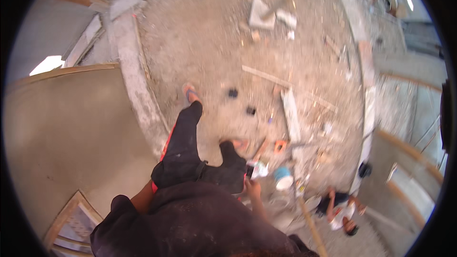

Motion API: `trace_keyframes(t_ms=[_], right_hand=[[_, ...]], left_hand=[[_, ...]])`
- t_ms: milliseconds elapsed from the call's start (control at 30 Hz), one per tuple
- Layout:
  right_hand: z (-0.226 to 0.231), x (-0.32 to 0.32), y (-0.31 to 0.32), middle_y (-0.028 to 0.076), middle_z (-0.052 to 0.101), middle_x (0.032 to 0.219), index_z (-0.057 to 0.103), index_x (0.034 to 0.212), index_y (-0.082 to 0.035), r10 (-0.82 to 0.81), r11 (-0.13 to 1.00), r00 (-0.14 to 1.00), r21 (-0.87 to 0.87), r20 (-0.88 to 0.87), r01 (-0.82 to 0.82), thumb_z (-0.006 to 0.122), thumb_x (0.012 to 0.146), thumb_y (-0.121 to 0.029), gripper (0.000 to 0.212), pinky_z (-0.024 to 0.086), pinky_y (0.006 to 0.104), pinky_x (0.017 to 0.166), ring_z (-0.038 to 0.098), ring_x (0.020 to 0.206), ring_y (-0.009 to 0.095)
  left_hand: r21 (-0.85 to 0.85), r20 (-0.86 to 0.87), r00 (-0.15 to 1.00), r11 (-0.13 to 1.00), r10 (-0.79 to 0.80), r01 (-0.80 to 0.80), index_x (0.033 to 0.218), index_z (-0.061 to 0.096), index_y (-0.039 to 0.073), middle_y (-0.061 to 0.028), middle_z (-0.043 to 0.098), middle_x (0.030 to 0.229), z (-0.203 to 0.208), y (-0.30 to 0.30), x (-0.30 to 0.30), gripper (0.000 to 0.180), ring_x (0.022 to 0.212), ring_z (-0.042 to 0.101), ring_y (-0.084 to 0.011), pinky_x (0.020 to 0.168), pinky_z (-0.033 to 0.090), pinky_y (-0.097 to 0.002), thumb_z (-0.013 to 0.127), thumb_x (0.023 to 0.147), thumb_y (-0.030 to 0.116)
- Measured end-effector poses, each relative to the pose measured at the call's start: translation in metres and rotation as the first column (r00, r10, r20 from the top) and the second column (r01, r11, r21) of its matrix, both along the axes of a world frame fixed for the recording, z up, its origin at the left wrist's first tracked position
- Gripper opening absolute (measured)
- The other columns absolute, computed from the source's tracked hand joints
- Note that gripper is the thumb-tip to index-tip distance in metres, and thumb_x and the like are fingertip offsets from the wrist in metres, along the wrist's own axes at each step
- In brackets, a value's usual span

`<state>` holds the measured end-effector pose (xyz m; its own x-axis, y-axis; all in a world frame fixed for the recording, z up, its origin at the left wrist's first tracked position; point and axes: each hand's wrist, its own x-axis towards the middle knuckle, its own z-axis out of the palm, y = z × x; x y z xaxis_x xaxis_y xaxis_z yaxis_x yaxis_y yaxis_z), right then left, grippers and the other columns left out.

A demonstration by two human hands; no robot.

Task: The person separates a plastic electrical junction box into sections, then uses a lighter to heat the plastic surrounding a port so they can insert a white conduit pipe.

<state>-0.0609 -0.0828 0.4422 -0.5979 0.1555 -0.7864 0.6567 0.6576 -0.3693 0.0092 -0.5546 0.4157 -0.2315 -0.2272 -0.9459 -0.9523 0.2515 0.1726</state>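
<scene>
My right hand (253,188) is beside my right thigh, close to the dark trousers (183,138). A small dark object (249,171) shows just beyond its fingers, with a white and red crumpled packet (260,169) beside it. Blur hides the fingers, so I cannot tell whether they hold that object. My left forearm (143,200) runs down to my left hip, where the hand is hidden behind the clothing. My left foot, in a sandal (193,91), is stepping out on the dirt floor (190,43).
A blue and white bucket (283,179) stands right of my legs, near an orange hollow brick (280,146). Wooden strips (266,75) and a pale plank (290,114) lie ahead. Broken slabs (262,15) lie farther off. Another person (342,214) sits at lower right, near a pole (312,226).
</scene>
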Motion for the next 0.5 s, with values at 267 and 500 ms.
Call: trace_keyframes(t_ms=[267, 500], right_hand=[[-0.078, -0.096, 0.098, 0.021, 0.071, 0.088, 0.067, 0.100, 0.005, 0.869, 0.495, 0.459, 0.367, -0.188, -0.787, 0.062, 0.089, -0.015, 0.024, 0.057, 0.0420, 0.063, 0.071, 0.077, 0.031], [-0.021, -0.292, -0.108, 0.018, 0.072, 0.114, 0.065, 0.128, -0.011, 0.672, 0.646, 0.577, -0.012, -0.465, -0.763, 0.061, 0.097, -0.029, 0.036, 0.056, 0.0460, 0.087, 0.070, 0.094, 0.042]], left_hand=[[-0.086, -0.309, 0.840, 0.867, 0.446, -0.491, 0.101, 0.073, 0.000, -0.0133, 0.074, 0.085, 0.009, -0.099, -0.156, 0.039, 0.079, 0.068, -0.0209, 0.073, 0.050, -0.0356, 0.060, 0.095, 0.036], [-0.114, -0.433, 0.767, 0.815, 0.474, -0.568, 0.111, 0.072, -0.002, -0.0159, 0.075, 0.093, 0.026, -0.137, -0.198, 0.045, 0.086, 0.071, -0.0224, 0.076, 0.053, -0.0329, 0.061, 0.095, 0.039]])
